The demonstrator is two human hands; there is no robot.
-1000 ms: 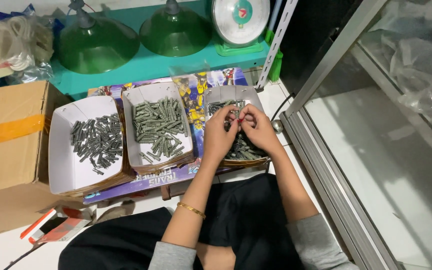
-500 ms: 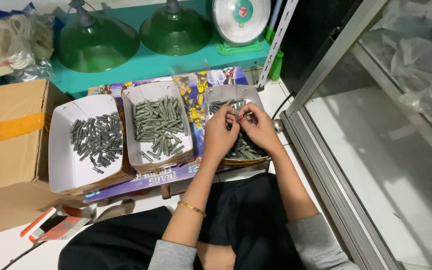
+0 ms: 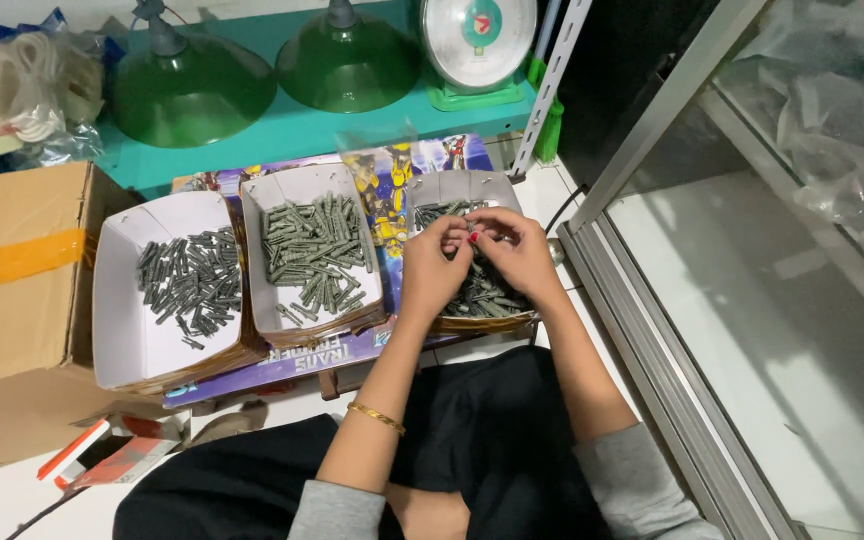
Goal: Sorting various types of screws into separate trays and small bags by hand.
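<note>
Both hands meet over the right tray (image 3: 432, 190), left hand (image 3: 435, 265) and right hand (image 3: 518, 250) pinching small grey plugs (image 3: 482, 295) between closed fingertips. At nine o'clock sit two more trays (image 3: 127, 340).

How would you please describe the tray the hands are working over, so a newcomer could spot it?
On the colourful printed board before the teal shelf, three shallow cardboard trays of grey plastic plugs sit in a row. It is the rightmost tray, nearest the glass cabinet, the only one under both hands.

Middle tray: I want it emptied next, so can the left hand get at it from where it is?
Probably yes: the left hand is just beside the middle tray, nothing between them.
</note>
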